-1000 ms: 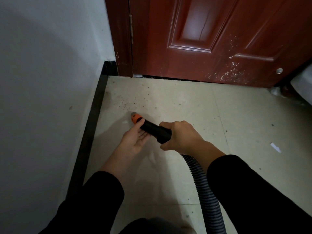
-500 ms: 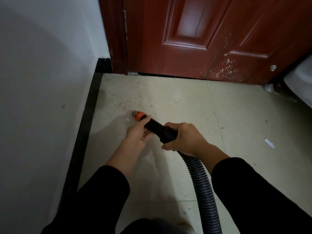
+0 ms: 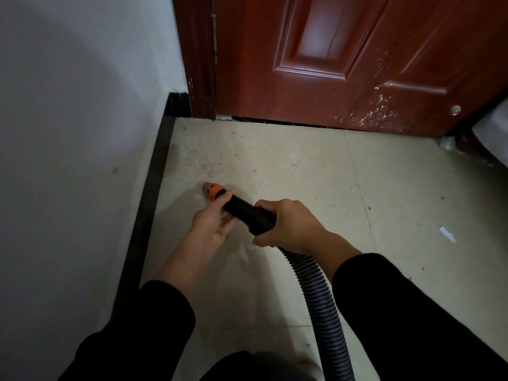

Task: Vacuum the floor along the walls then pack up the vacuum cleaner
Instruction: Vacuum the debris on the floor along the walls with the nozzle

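A black vacuum nozzle with an orange tip points at the pale tiled floor near the black skirting board. My right hand grips the nozzle's thick rear end, where the ribbed grey hose joins it. My left hand cups the front of the nozzle from below, thumb lying on top just behind the orange tip. Dark crumbs lie on the tile just beyond the tip.
A white wall runs along the left. A red-brown door closes the far side, its lower part scuffed white. A white paper scrap lies on the floor at right. A pale object stands at the far right edge.
The nozzle tip and both hands have barely shifted; the view has swung slightly, and the grip of each hand stays the same.
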The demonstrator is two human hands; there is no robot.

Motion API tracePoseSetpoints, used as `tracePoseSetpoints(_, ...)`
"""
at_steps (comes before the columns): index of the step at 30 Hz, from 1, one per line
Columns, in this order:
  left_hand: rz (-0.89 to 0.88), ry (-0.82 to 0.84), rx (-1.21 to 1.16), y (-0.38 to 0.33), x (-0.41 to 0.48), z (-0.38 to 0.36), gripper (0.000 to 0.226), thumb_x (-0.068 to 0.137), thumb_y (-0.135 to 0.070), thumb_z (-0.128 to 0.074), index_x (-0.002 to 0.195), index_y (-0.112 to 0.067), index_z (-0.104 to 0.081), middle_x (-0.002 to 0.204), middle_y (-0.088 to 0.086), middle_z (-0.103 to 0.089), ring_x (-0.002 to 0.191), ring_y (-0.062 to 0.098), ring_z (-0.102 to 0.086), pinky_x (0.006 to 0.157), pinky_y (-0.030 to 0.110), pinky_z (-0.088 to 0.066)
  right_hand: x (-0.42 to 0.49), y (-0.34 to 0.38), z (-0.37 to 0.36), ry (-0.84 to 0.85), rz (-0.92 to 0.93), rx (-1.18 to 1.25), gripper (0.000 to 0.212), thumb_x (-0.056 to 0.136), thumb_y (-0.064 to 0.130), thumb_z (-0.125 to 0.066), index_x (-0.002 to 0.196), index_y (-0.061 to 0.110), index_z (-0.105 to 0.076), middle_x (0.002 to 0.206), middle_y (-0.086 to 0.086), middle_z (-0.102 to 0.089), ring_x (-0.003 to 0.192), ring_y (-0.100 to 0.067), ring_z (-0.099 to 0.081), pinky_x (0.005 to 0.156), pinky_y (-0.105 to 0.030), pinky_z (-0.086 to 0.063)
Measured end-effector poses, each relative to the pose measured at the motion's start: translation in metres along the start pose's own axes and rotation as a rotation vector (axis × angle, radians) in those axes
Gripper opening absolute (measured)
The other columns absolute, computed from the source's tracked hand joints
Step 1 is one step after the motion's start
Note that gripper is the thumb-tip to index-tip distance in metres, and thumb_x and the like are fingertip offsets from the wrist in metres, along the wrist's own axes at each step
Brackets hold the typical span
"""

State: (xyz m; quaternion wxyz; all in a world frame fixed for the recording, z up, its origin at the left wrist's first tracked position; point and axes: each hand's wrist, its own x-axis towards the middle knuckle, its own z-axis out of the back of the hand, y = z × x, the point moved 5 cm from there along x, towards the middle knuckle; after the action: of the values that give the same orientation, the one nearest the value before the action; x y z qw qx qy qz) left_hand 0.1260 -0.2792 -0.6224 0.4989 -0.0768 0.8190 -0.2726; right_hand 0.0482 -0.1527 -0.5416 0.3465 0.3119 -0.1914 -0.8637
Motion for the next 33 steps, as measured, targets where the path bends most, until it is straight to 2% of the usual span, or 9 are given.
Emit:
tracePoseSetpoints(6, -0.004, 0.019, 0.001, -0.011, 0.004, 0.009, 0.031, 0.092, -0.017, -0.066, 0.115, 0.001, -0.057, 0.097, 0.014, -0.066, 0.085, 0.02, -0.064, 0.055, 0.024, -0.056, 0.01, 0.012, -0.005, 0.005, 0.026, -0.023, 0.031, 0.068, 0.03, -0.077, 0.095, 0.031, -0.062, 0.075, 0.0, -0.066, 0.069, -0.018, -0.063, 0.06, -0.03, -0.05)
tracePoseSetpoints(11, 0.011, 0.071, 0.0, -0.011, 0.011, -0.007, 0.031, 0.094, -0.017, -0.063, 0.118, 0.001, -0.056, 0.101, 0.015, -0.065, 0.09, 0.022, -0.063, 0.075, 0.03, -0.054, 0.015, 0.004, 0.001, -0.04, 0.004, -0.053, 0.031, 0.069, 0.031, -0.077, 0.096, 0.031, -0.061, 0.074, 0.0, -0.064, 0.068, -0.019, -0.061, 0.06, -0.031, -0.051)
tracePoseSetpoints(15, 0.013, 0.091, 0.006, -0.009, 0.018, -0.02, 0.03, 0.092, -0.018, -0.065, 0.114, 0.0, -0.058, 0.099, 0.014, -0.067, 0.089, 0.02, -0.065, 0.062, 0.025, -0.056, 0.017, -0.006, 0.005, -0.071, -0.02, -0.06, 0.034, 0.068, 0.032, -0.076, 0.098, 0.031, -0.06, 0.073, 0.002, -0.063, 0.067, -0.018, -0.06, 0.058, -0.029, -0.05)
tracePoseSetpoints(20, 0.023, 0.104, 0.013, -0.006, 0.026, -0.036, 0.025, 0.091, -0.018, -0.067, 0.108, -0.001, -0.06, 0.099, 0.014, -0.068, 0.088, 0.02, -0.067, 0.056, 0.024, -0.058, 0.02, -0.019, 0.012, -0.093, -0.051, -0.056, 0.035, 0.068, 0.032, -0.076, 0.099, 0.031, -0.06, 0.075, 0.001, -0.063, 0.069, -0.02, -0.061, 0.06, -0.031, -0.053)
tracePoseSetpoints(29, 0.04, 0.131, 0.041, 0.005, 0.035, -0.066, 0.03, 0.09, -0.019, -0.069, 0.111, -0.001, -0.06, 0.102, 0.014, -0.069, 0.091, 0.02, -0.067, 0.057, 0.024, -0.058, 0.014, -0.038, 0.033, -0.125, -0.114, -0.065, 0.036, 0.067, 0.033, -0.076, 0.099, 0.031, -0.06, 0.077, 0.001, -0.063, 0.07, -0.021, -0.061, 0.06, -0.03, -0.053)
tracePoseSetpoints(33, 0.062, 0.161, 0.062, 0.018, 0.03, -0.08, 0.021, 0.091, -0.019, -0.067, 0.102, -0.003, -0.061, 0.101, 0.014, -0.068, 0.09, 0.019, -0.067, 0.062, 0.024, -0.058, 0.001, -0.05, 0.042, -0.139, -0.165, -0.084, 0.036, 0.066, 0.034, -0.076, 0.099, 0.031, -0.06, 0.076, 0.002, -0.063, 0.068, -0.019, -0.061, 0.059, -0.031, -0.055)
